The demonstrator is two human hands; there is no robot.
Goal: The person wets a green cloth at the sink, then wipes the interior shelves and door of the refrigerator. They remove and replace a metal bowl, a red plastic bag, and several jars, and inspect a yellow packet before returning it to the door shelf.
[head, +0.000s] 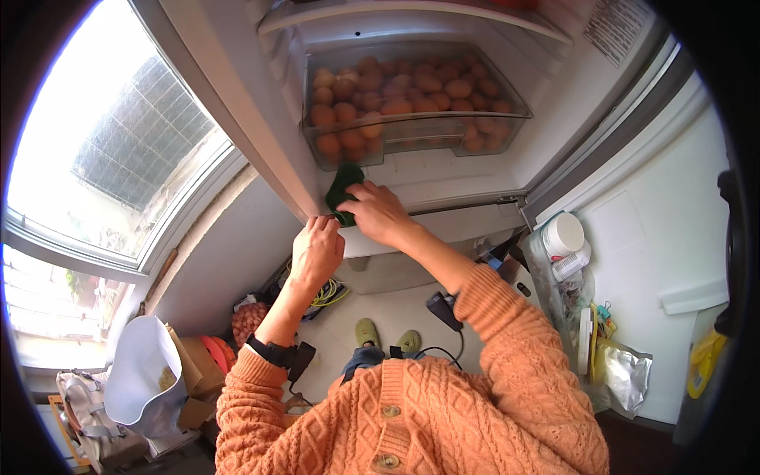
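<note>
A dark green cloth (pixel 344 185) lies bunched at the front left corner of the open refrigerator's floor. My right hand (pixel 377 212) presses on it with fingers spread over its right side. Close beside it, my left hand (pixel 318 249) has its fingers curled at the refrigerator's front edge, touching or nearly touching the cloth's lower end; whether it grips the cloth is hidden. Just behind both hands sits a clear plastic refrigerator drawer (pixel 415 119) filled with several brown eggs (pixel 396 107).
The open refrigerator door (pixel 641 249) stands at the right, its shelf holding a white tub (pixel 563 235) and a silver pouch (pixel 623 374). A glass shelf edge (pixel 415 13) is above the drawer. At lower left are a white bag (pixel 145 374) and a red net bag (pixel 248 320).
</note>
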